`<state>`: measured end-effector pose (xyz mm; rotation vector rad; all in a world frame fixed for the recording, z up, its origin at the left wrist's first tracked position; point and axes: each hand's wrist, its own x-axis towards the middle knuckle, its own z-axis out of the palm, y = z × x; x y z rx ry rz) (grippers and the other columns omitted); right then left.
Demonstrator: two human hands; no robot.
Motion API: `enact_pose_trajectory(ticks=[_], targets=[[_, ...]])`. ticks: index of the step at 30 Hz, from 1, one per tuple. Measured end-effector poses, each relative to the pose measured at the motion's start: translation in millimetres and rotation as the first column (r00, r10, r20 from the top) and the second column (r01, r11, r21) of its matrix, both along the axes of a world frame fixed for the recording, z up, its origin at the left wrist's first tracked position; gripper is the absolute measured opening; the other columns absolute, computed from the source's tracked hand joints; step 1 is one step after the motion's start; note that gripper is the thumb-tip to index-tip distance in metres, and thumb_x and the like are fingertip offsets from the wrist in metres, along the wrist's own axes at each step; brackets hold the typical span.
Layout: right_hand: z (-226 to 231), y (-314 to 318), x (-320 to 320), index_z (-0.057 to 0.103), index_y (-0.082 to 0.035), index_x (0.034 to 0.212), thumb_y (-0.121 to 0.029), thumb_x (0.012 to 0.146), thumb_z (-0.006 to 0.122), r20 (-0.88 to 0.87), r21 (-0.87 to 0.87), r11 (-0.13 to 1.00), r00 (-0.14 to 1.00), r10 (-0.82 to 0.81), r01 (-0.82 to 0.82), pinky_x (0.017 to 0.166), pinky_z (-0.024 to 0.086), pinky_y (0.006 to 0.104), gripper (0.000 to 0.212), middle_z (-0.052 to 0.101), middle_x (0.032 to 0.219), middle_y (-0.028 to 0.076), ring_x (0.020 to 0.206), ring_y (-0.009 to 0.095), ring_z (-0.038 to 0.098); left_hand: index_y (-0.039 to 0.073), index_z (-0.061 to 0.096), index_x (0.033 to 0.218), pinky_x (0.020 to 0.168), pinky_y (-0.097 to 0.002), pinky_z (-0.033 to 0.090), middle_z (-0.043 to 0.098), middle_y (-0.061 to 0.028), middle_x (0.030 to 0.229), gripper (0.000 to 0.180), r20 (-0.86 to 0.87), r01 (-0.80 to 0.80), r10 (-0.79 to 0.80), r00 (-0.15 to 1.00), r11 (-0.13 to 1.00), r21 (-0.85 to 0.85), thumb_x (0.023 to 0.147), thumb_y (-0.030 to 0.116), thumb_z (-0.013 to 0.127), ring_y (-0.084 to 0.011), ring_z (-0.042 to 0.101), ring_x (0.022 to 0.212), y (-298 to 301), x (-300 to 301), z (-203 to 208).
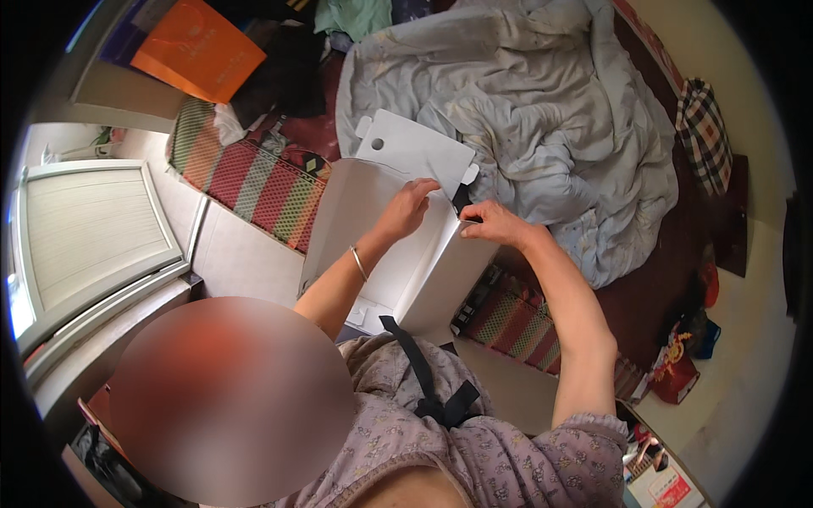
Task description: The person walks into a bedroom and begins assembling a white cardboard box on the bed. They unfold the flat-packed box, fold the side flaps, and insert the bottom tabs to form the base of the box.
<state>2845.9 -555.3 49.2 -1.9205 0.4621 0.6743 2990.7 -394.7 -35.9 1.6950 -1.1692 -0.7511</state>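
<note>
Both hands grip a large white cardboard box (406,254) at its far end. Fingers of the left hand (408,207) curl over the top edge of one panel, pressed onto the cardboard, while the right hand (495,223) pinches the corner of the neighbouring panel just beside a short black strap (460,200) that hangs there. A thin metal bangle (359,263) circles the left wrist.

Measured from the bed (660,279), the box stands in front of its near edge, held between the person's chest and the mattress and overlapping the edge. Its long axis runs away from the person toward the middle of the bed, the open mouth facing up. At the far end a white flap (415,148) with a round hole and small tabs lies back over the bedding.

On the bed a crumpled pale grey quilt (542,110) covers most of the dark red sheet. A striped red and green cover (246,173) drapes the bed's near-left edge, and an orange paper bag (199,51) lies beyond that at the bed's far-left corner. A checked cloth (705,131) rests at the bed's right side. Left of the bed stands a window with a white frame (93,245). The floor beside the bed's right end is pale, with a red bag (673,372) on it.
</note>
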Motion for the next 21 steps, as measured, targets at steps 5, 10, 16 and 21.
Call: enact_pose_trajectory(ticks=[5,10,16,21], targets=[[8.3,15.0,-11.9,0.063,-0.006,0.097,-0.032,0.069,0.06,-0.099,-0.062,0.995,0.992,-0.08,0.074,0.08,0.044,0.0399,0.039,0.064,0.094,0.017,0.091,0.033,0.058,0.001,0.055,0.104,0.088,-0.0279,0.041,0.063,-0.0053,0.09,0.021,-0.635,0.065,-0.073,0.769,0.997,-0.036,0.083,0.001,0.05,-0.0165,0.056,0.089,-33.2,-4.3,-18.1],[14.5,24.8,-25.0,0.063,-0.008,0.098,-0.035,0.073,0.058,-0.058,-0.095,0.985,0.987,-0.148,0.142,0.08,0.045,0.0416,0.037,0.063,0.089,0.018,0.09,0.035,0.058,0.003,0.053,0.109,0.09,-0.0286,0.04,0.059,-0.0054,0.098,0.025,-0.792,0.033,-0.031,0.609,0.999,-0.013,0.085,0.004,0.049,-0.0124,0.052,0.097,-44.0,-26.6,-23.7],[19.5,36.2,-54.5,0.063,-0.007,0.095,-0.037,0.075,0.056,0.009,-0.11,0.963,0.969,-0.248,0.247,0.076,0.045,0.0439,0.036,0.064,0.084,0.018,0.083,0.037,0.059,0.002,0.047,0.124,0.095,-0.0316,0.037,0.056,-0.0074,0.117,0.038,-0.742,0.133,-0.149,0.654,0.988,-0.081,0.088,0.014,0.05,-0.0173,0.05,0.109,-68.5,-42.7,6.3],[32.7,34.9,-45.6,0.062,-0.003,0.09,-0.032,0.077,0.055,-0.021,-0.206,0.963,0.983,-0.183,0.175,0.077,0.045,0.0469,0.033,0.063,0.087,0.022,0.086,0.039,0.059,0.004,0.048,0.123,0.098,-0.0357,0.034,0.051,-0.0141,0.123,0.036,-0.156,0.081,-0.106,0.982,0.983,-0.163,0.089,0.017,0.048,-0.0287,0.045,0.116,-83.7,-47.6,36.0]])
